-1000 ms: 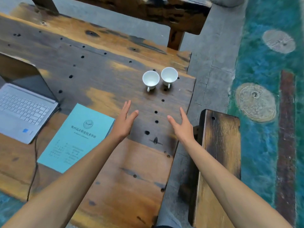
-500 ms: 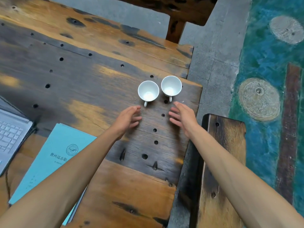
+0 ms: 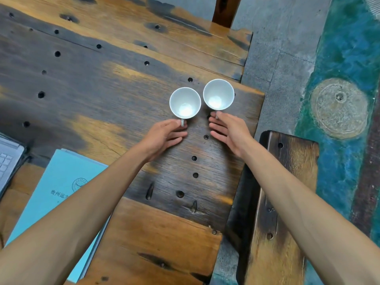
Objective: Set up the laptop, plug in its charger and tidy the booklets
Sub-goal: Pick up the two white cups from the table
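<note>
Pinching one cup handle each, the left hand (image 3: 164, 133) grips the left cup (image 3: 185, 102), the right hand (image 3: 228, 128) the right cup (image 3: 218, 94). Booklets (image 3: 61, 182) and laptop (image 3: 9, 161) lie near-left on the bench (image 3: 102, 83).

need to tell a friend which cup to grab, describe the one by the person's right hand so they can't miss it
Start at the far right corner of the dark worn wooden table. Two small empty white ceramic cups sit there side by side. It is the right-hand cup, nearer the table edge and slightly farther back than the left-hand cup, with the right hand at its handle.
</note>
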`<state>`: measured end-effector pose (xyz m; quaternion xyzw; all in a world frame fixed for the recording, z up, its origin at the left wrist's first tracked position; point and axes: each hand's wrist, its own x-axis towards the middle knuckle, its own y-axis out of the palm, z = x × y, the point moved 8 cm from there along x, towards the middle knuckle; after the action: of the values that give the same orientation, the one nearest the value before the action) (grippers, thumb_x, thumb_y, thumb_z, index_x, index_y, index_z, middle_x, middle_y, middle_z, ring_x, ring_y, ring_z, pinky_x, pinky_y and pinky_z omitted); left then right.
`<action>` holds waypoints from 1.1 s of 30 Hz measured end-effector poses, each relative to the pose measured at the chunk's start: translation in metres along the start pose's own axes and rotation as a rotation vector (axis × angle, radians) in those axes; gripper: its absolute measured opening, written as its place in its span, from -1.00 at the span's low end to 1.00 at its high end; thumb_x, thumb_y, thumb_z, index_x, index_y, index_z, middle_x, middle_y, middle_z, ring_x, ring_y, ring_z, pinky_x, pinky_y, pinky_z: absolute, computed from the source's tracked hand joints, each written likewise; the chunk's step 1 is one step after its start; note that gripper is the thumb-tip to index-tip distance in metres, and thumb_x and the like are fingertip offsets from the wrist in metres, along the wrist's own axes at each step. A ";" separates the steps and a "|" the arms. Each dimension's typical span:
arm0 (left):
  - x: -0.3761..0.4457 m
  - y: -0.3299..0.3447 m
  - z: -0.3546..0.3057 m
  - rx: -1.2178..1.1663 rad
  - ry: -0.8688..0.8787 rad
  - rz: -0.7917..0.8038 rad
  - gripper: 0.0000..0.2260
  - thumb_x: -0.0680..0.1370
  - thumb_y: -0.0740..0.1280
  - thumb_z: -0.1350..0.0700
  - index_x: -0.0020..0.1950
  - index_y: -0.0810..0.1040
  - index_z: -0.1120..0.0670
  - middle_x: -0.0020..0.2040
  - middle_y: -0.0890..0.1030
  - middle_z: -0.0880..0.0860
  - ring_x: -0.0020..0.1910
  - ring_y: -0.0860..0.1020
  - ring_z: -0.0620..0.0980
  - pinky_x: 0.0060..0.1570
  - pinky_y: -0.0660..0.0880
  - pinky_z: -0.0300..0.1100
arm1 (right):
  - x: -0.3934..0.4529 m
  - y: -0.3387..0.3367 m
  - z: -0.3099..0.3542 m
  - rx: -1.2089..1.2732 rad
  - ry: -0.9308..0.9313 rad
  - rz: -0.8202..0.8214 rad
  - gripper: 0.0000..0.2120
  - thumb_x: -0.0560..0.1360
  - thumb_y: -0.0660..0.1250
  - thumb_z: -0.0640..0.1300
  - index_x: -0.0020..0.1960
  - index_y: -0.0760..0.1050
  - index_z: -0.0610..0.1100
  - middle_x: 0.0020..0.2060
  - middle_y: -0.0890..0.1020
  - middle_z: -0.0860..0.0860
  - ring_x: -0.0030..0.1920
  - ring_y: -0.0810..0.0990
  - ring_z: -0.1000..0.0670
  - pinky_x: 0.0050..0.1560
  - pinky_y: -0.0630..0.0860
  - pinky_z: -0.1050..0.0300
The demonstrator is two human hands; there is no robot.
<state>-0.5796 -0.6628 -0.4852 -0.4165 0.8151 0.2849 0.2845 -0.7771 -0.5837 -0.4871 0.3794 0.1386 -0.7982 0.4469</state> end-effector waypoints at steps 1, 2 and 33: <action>0.001 0.001 0.001 0.006 -0.001 0.003 -0.76 0.65 0.31 0.05 0.25 0.59 0.12 0.26 0.65 0.10 0.24 0.63 0.05 0.32 0.50 -0.05 | 0.000 0.000 0.001 -0.013 -0.002 0.011 -0.75 0.63 0.35 -0.01 0.21 0.65 -0.10 0.12 0.73 -0.04 0.16 0.69 0.00 -0.05 0.65 0.16; 0.001 0.002 0.002 0.010 0.000 0.005 -0.77 0.64 0.32 0.05 0.25 0.60 0.11 0.25 0.66 0.10 0.24 0.63 0.04 0.32 0.50 -0.06 | 0.000 0.001 0.001 -0.025 -0.003 0.020 -0.76 0.63 0.36 -0.01 0.21 0.65 -0.10 0.12 0.73 -0.03 0.16 0.68 0.01 -0.03 0.65 0.15; -0.196 -0.035 0.102 -0.192 0.003 -0.066 -0.85 0.63 0.33 0.18 0.05 0.68 0.21 0.05 0.73 0.17 0.15 0.68 0.13 0.08 0.63 -0.13 | -0.197 0.032 -0.108 0.107 0.142 0.154 -0.85 0.62 0.36 -0.14 0.09 0.66 -0.17 0.00 0.75 -0.02 0.04 0.73 0.05 -0.10 0.67 0.14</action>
<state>-0.4305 -0.5076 -0.4244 -0.4690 0.7702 0.3517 0.2512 -0.6370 -0.4212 -0.4121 0.4679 0.0974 -0.7388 0.4752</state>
